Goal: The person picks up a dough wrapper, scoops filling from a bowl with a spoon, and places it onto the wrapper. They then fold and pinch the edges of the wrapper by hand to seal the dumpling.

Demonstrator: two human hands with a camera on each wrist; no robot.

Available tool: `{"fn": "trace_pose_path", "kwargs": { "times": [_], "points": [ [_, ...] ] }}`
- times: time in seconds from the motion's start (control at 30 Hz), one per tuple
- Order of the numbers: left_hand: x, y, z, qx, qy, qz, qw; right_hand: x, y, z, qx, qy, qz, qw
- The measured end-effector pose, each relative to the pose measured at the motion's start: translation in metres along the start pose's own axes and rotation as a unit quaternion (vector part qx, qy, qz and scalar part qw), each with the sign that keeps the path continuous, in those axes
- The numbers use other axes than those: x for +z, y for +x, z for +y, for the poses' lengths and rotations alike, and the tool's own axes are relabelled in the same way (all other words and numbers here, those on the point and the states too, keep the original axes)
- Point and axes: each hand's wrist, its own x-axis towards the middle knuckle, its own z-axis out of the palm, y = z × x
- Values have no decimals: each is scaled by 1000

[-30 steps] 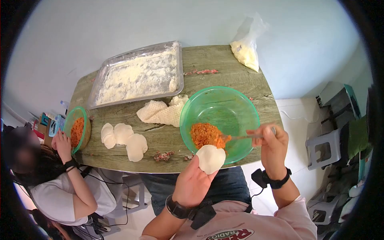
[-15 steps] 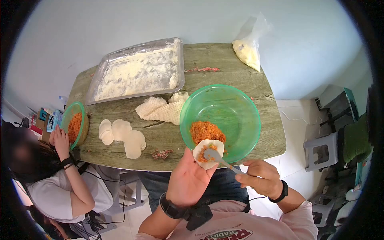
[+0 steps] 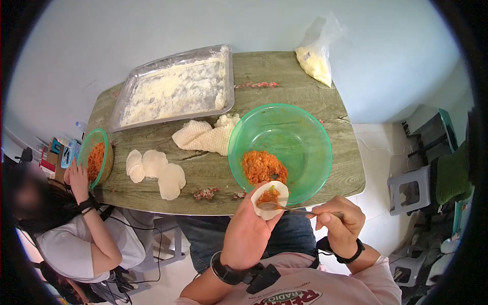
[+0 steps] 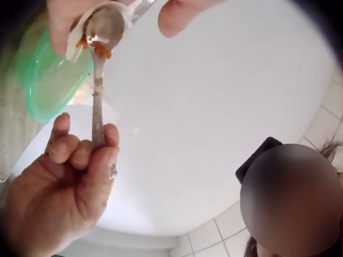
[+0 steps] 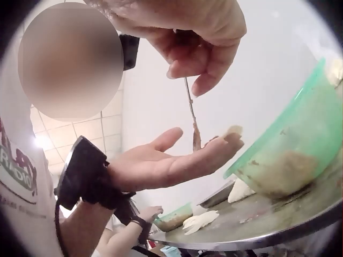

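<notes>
Head view: left hand (image 3: 249, 234) palm up, a round dough wrapper (image 3: 282, 196) lying across its fingers toward the tips. Those fingers are extended under the wrapper, carrying rather than clamping it; right wrist view shows the thumb standing well apart from them. Orange filling (image 3: 271, 194) sits on the wrapper, with the bowl end of a metal spoon (image 4: 98, 101) against it. Right hand (image 3: 343, 221) pinches the spoon's handle, thumb and fingers clamped on it, well back from the wrapper.

Containers. Large green bowl (image 3: 305, 168), translucent, on the worktop (image 3: 348, 152) just beyond the left fingers; the wrapper overlaps its near rim from above. Heap of orange mix (image 3: 262, 165) on its near left side, rest of the inner wall mostly bare with smears. Smaller green bowl (image 3: 105, 169) at the far left, also holding orange mix (image 3: 95, 160); a second person's hand (image 3: 79, 179) by its rim. Clear tray (image 3: 232, 84) at the back, floor coated with pale powder (image 3: 173, 91). Clear plastic bag (image 3: 328, 33) at the back right corner, pale yellowish contents (image 3: 315, 65) settled low.

Between the bowls: loose wrappers (image 3: 172, 181), partly overlapping, and a crumpled cream cloth (image 3: 203, 138) next to the large bowl.
</notes>
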Motion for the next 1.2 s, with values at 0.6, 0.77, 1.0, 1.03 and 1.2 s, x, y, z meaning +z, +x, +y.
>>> {"fn": "trace_pose_path", "kwargs": {
  "times": [0.6,0.77,1.0,1.03,1.2],
  "points": [
    [-7,-4,-1,15,9,23,1000,-5,-2,-6,-111,-117,0,987],
    [-8,-6,-1,-1,-4,15,1000,-2,6,-5,-167,-86,-54,981],
    [-5,-7,2,-19,3,27,999,-8,9,-2,-231,-102,-112,961],
    [-4,-7,2,-22,-12,35,999,-8,10,-3,-226,-113,-121,960],
    [-13,-7,5,1,70,-12,997,-13,3,-4,-194,-57,-22,979]
  ]
}}
